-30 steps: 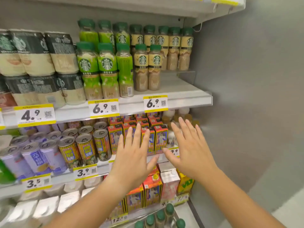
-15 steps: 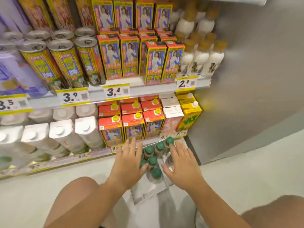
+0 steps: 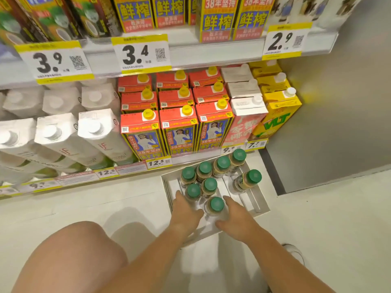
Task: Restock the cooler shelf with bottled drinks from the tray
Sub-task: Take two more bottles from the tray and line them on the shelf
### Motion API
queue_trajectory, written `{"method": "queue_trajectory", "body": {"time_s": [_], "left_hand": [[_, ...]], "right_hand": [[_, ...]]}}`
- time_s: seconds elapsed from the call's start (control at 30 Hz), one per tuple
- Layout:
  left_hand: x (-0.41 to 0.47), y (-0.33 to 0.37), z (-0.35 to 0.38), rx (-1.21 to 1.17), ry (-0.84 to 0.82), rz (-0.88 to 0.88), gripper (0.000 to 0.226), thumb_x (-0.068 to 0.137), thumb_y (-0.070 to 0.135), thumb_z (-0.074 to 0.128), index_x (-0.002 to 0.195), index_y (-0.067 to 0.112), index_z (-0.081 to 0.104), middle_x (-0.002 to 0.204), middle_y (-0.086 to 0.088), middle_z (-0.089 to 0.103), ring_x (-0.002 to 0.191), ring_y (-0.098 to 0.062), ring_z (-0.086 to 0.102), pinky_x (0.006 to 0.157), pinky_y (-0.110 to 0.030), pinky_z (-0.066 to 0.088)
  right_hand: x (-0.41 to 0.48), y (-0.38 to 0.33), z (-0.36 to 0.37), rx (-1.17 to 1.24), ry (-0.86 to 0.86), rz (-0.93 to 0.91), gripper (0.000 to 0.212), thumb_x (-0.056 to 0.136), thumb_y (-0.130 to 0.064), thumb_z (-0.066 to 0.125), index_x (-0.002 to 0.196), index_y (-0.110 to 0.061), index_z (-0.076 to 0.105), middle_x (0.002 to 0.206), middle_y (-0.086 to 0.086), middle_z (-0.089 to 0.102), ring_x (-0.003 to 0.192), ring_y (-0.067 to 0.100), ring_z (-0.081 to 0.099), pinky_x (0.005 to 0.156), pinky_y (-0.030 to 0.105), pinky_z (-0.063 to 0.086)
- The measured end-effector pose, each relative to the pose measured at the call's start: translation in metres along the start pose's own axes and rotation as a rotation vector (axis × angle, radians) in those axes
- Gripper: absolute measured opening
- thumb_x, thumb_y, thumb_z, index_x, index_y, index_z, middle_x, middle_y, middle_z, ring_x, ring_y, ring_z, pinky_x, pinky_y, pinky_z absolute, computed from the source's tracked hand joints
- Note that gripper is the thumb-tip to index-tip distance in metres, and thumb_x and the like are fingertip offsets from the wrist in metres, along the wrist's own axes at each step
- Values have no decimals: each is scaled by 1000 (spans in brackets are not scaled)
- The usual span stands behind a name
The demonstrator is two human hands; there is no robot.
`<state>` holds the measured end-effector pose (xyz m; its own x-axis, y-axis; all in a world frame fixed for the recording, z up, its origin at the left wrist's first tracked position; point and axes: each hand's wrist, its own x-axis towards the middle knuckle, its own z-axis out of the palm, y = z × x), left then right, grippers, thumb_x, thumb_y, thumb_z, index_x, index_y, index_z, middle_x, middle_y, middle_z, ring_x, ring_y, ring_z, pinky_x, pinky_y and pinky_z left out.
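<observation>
A shallow white tray [image 3: 250, 200] lies on the pale floor in front of the cooler's bottom shelf. Several bottles with green caps stand in it; the nearest bottle [image 3: 214, 205] is at its front, and one bottle [image 3: 247, 180] stands apart at the right. My left hand [image 3: 186, 210] reaches into the tray, fingers spread beside a bottle [image 3: 193, 191], thumb by the nearest one. My right hand [image 3: 237, 216] flanks the nearest bottle from the right, its fingers apart. Neither hand has a bottle lifted.
The bottom shelf [image 3: 131, 169] holds white cartons [image 3: 95, 132], red cartons with yellow caps [image 3: 179, 123] and yellow cartons [image 3: 279, 111]. The grey cooler side wall [image 3: 330, 115] stands to the right. My bare knee [image 3: 80, 250] is at the lower left.
The view dropped from the upper shelves to the floor. Both hands came down from shelf height and now sit in the tray on either side of the nearest bottle.
</observation>
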<state>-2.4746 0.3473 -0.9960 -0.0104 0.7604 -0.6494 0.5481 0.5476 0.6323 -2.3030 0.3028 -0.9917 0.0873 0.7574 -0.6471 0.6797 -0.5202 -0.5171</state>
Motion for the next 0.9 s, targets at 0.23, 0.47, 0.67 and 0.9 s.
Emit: {"method": "queue_trajectory", "body": {"time_s": [0.23,0.47,0.67,0.9], "left_hand": [[41,-13,25,-81,99,35,42,70,25,85,105,14,64,97,-2,73,88,-20,70,75,-38,58],[36,-17,26,-94,242,124,35,71,31,86,84,30,54,82,13,66,72,4,58,51,-14,38],[9,2,1,-124,217,250,35,72,18,85,84,33,56,81,18,67,76,12,60,56,-5,43],[-31,68,-49,-92,219,392,33,64,37,84,84,30,59,78,17,68,75,8,60,56,-10,43]], "right_hand": [[36,3,19,88,70,-38,49,65,-22,82,101,-44,58,92,-16,68,86,7,64,73,22,50],[33,3,21,136,164,-91,33,64,-27,75,90,-40,61,87,-13,70,83,12,66,75,32,55],[13,-13,-8,209,196,-146,25,67,-23,81,82,-32,64,76,-13,70,72,1,64,61,10,45],[-34,-65,-86,154,258,-205,22,66,-31,79,85,-31,66,83,-7,73,80,11,68,70,27,54]]}}
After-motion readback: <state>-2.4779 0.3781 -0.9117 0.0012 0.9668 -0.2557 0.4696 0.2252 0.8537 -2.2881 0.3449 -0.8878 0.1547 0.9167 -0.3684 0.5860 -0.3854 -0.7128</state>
